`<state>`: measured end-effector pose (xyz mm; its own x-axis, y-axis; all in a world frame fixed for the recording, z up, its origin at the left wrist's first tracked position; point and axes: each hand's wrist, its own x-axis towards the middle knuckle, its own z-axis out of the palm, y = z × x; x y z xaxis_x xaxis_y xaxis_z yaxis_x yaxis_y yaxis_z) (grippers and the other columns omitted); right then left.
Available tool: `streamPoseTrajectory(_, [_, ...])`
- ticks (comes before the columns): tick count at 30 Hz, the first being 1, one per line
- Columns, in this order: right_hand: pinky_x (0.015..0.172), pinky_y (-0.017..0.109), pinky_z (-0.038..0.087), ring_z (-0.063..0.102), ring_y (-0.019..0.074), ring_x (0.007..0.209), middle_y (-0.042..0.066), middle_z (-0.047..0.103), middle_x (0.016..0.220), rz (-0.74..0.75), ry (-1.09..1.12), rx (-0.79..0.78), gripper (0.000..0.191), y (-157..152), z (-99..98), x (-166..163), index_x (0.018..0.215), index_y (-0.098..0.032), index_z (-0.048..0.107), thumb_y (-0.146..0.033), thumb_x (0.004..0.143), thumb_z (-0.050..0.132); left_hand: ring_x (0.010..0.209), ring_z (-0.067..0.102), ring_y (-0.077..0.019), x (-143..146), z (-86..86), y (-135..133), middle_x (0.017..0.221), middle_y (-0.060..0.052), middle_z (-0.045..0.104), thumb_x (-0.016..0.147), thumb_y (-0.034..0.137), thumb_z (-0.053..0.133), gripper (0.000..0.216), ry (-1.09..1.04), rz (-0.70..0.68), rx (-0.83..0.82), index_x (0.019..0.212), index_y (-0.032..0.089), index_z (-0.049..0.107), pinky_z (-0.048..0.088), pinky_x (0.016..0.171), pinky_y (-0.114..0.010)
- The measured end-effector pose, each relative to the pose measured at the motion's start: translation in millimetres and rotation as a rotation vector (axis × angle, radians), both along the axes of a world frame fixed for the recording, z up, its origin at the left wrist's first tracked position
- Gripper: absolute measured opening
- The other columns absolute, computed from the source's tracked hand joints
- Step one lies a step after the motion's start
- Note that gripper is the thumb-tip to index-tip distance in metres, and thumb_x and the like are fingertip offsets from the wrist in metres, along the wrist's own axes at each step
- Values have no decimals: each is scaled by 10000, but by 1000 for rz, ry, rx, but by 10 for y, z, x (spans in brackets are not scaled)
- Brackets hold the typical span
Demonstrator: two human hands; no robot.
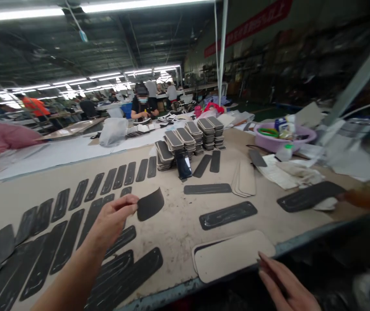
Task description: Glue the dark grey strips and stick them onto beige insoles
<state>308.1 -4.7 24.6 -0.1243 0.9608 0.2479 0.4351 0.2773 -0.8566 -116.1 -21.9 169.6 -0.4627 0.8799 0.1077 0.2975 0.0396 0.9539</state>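
Observation:
My left hand (pixel 116 218) is closed in a pinch on the end of a dark grey strip (pixel 150 204), which curves up above the table. At the table's front edge lies a beige rounded panel (pixel 233 255) with another piece partly under it. Around the panel's front right edge, the fingers of my right hand (pixel 285 280) are closed, forefinger on top and thumb below. Just behind is a black rounded strip (pixel 228 214) with shiny wet-looking streaks. Many similar dark strips (pixel 68 242) lie in rows beneath and left of my left arm.
Stacks of grey-topped rounded pieces (pixel 189 140) stand at the back, a phone (pixel 183 165) leaning on them. A purple basin (pixel 285 144) holds odds and ends at the right. Thin beige panels (pixel 245 179) are fanned nearby. A masked person (pixel 144 106) works across the table; a pink sleeve (pixel 5 134) shows left.

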Motion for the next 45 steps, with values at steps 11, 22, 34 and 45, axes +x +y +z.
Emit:
streamPoseTrajectory(11, [686, 340, 528, 605, 229, 881, 113, 649, 1025, 95, 510, -641, 611, 364, 330, -488, 1048, -168, 683, -669, 710, 599, 779, 669, -239, 825, -374, -413, 954, -20, 704, 544, 348, 785, 360, -758, 0, -310, 875, 259, 675, 581, 650, -336])
streamPoseTrajectory(22, [455, 223, 302, 401, 91, 474, -32, 481, 537, -5, 301, -651, 276, 389, 165, -32, 647, -170, 595, -431, 733, 566, 642, 615, -183, 1285, -610, -482, 668, -33, 636, 588, 320, 769, 259, -786, -130, -434, 734, 142, 649, 505, 622, -284])
streamPoseTrajectory(34, [602, 249, 348, 554, 153, 616, -7, 585, 550, -133, -340, -480, 254, 661, 161, 264, 546, -201, 606, -320, 737, 490, 372, 372, -88, 1468, -1440, -177, 407, 64, 427, 548, 599, 700, 456, -216, -155, -505, 576, 175, 536, 286, 387, -210])
streamPoseTrajectory(45, [616, 254, 337, 583, 176, 677, 9, 630, 599, -74, -522, -510, 294, 751, 132, 305, 545, -215, 619, -344, 763, 469, 547, 519, -141, 1404, -1451, -76, 532, 23, 552, 735, 433, 519, 288, 422, -359, -630, 648, 179, 623, 352, 547, -237])
